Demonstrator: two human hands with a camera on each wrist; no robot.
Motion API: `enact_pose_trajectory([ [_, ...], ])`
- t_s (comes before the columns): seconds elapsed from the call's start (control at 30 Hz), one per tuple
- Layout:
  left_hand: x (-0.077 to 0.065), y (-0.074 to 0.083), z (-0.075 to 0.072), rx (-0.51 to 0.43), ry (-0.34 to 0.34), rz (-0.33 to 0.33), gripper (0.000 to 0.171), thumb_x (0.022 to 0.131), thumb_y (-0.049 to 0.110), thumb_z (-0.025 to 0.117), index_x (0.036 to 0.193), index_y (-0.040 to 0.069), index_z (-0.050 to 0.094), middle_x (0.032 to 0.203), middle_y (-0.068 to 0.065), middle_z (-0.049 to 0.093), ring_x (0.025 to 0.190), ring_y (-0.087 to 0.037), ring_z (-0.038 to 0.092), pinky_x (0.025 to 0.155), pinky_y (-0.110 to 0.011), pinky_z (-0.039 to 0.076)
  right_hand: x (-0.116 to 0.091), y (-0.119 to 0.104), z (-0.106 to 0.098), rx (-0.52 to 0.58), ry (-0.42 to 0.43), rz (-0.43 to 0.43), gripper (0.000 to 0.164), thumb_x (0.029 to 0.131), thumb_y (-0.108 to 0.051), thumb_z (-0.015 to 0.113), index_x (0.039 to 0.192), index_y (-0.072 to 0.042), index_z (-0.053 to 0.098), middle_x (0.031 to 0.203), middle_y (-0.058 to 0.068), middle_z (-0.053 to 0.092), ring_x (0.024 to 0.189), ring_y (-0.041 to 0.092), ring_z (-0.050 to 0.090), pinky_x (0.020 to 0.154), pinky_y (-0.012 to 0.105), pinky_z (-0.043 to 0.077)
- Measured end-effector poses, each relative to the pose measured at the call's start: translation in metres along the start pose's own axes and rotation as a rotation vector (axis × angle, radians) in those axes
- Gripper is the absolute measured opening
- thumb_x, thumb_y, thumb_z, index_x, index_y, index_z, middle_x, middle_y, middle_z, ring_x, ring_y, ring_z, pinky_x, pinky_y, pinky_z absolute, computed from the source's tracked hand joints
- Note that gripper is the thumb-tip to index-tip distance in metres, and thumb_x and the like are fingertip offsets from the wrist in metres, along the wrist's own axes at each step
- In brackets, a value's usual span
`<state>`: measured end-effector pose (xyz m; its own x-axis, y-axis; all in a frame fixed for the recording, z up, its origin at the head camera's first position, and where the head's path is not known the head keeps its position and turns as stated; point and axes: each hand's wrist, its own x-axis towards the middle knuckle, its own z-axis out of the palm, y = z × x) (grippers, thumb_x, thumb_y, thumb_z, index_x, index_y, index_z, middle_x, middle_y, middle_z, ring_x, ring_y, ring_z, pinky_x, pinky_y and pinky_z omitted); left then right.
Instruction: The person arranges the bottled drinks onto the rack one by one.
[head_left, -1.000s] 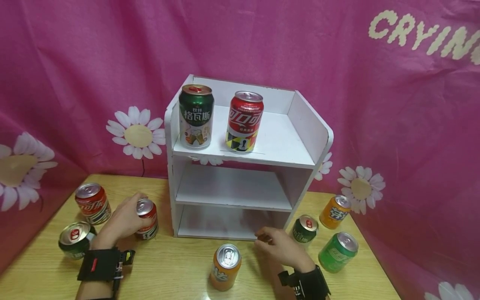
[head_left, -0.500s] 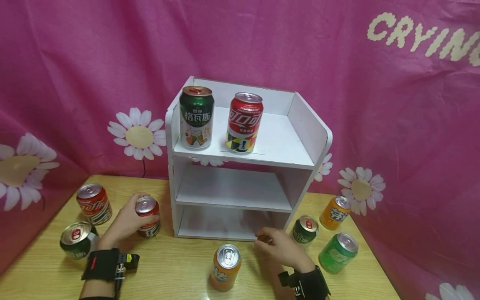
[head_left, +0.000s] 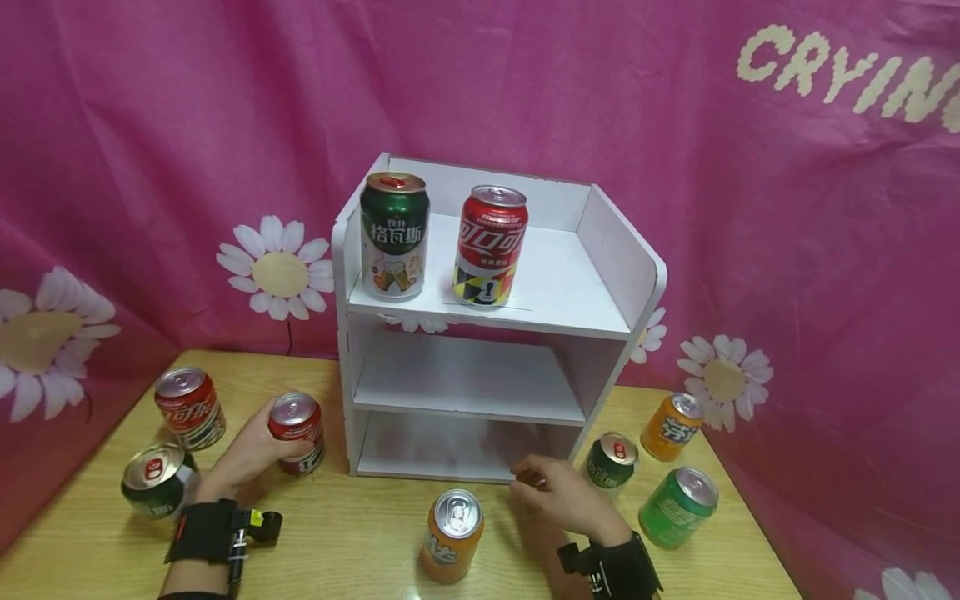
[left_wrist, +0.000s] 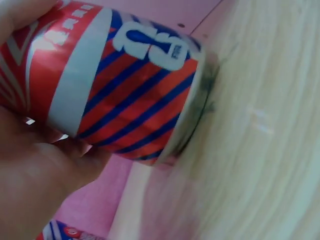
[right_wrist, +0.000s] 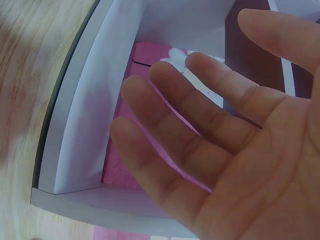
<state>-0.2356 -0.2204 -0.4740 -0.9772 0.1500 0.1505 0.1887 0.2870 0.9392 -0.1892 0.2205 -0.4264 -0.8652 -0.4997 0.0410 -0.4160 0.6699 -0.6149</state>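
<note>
pink flowered cloth (head_left: 525,92) hung behind the wooden table (head_left: 337,533) while my left hand (head_left: 251,450) gripped a red striped can (head_left: 302,427).
the can stood upright left of the white shelf unit (head_left: 465,379), clasped between my thumb and fingers; i could not tell whether its base touched the wood. a second earlier my fingertips had shown past its far side; now the can hid them, and my thumb lay farther across its front. the can itself had barely shifted. my right hand (head_left: 558,497), fingers slack and slightly apart, stayed by the unit's lower right front corner, an orange can (head_left: 452,537) near it. a green can (head_left: 159,483) stood beside my left wrist, unmoved.
</note>
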Motion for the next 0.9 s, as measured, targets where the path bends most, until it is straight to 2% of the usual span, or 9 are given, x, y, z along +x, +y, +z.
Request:
enact_pose_trajectory([
  [0.07,0.000,-0.002,0.002,0.016,0.021,0.006,0.073,0.077,0.005,0.076,0.134,-0.007,0.032,0.123,-0.026,0.051,0.106,-0.021,0.052,0.086,-0.035,0.045,0.000,0.000,0.000,0.000,0.002,-0.006,0.022,0.095,-0.024,0.058,0.107,-0.006,0.064,0.098,0.000,0.065,0.089,0.018,0.062,0.076,0.033,0.051],
  [0.13,0.000,-0.003,0.003,0.036,0.044,0.007,0.070,0.077,0.007,0.077,0.132,-0.007,0.035,0.122,-0.025,0.052,0.105,-0.020,0.053,0.087,-0.035,0.045,0.001,0.000,0.000,-0.002,0.002,-0.006,0.022,0.095,-0.023,0.059,0.107,-0.006,0.064,0.098,0.000,0.065,0.089,0.018,0.062,0.076,0.033,0.051],
  [0.37,0.001,-0.003,0.007,0.072,0.108,-0.004,0.074,0.077,0.014,0.078,0.132,-0.007,0.033,0.122,-0.027,0.050,0.110,-0.037,0.051,0.088,-0.047,0.045,0.001,-0.002,0.001,-0.011,0.004,-0.009,0.021,0.094,-0.022,0.059,0.107,-0.006,0.064,0.097,0.000,0.065,0.089,0.017,0.062,0.076,0.032,0.051],
  [0.47,0.002,0.003,0.006,0.068,0.149,-0.030,0.078,0.079,0.019,0.078,0.136,-0.004,0.030,0.125,-0.027,0.048,0.113,-0.039,0.048,0.090,-0.053,0.043,0.001,-0.002,0.001,-0.014,0.003,-0.016,0.021,0.094,-0.022,0.060,0.107,-0.006,0.064,0.097,0.001,0.065,0.088,0.018,0.062,0.076,0.032,0.052],
  [0.6,0.003,0.017,0.007,0.087,0.204,-0.039,0.078,0.080,0.026,0.077,0.137,-0.003,0.030,0.126,-0.026,0.048,0.113,-0.040,0.048,0.090,-0.057,0.042,0.001,-0.003,0.001,-0.013,0.003,-0.020,0.022,0.094,-0.021,0.060,0.107,-0.004,0.064,0.098,0.002,0.066,0.089,0.019,0.062,0.076,0.034,0.052],
  [0.9,0.002,0.062,0.021,0.095,0.330,-0.006,0.076,0.079,0.024,0.077,0.133,-0.004,0.033,0.124,-0.027,0.049,0.111,-0.041,0.049,0.089,-0.058,0.043,0.002,-0.002,0.002,-0.001,0.001,-0.016,0.023,0.094,-0.022,0.060,0.107,-0.003,0.063,0.098,0.002,0.066,0.089,0.020,0.063,0.077,0.037,0.052],
])
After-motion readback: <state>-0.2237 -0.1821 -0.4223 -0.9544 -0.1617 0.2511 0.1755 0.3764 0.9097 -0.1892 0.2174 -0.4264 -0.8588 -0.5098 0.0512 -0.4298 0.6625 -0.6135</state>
